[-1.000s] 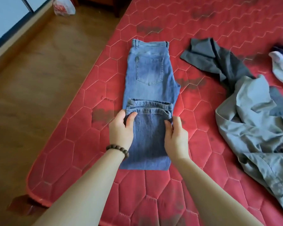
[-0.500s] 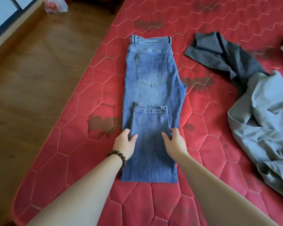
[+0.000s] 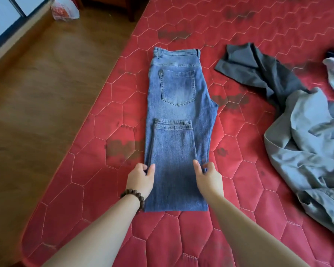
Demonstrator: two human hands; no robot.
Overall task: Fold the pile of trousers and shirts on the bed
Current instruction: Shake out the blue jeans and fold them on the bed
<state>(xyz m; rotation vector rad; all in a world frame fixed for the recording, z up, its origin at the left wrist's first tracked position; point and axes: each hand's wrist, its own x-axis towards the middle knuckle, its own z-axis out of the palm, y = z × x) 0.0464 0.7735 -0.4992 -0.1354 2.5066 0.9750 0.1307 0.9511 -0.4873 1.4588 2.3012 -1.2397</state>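
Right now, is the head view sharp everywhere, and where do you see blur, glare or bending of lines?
Head view: the jeans and both hands, left hand and right hand, are fairly sharp; the wooden floor looks soft, with a pale sheen; the red mattress edge curves from the wide lens; daylight is even, shadows weak.

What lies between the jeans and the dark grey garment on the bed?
Only bare red mattress separates the jeans from the dark grey garment; the head view shows this.
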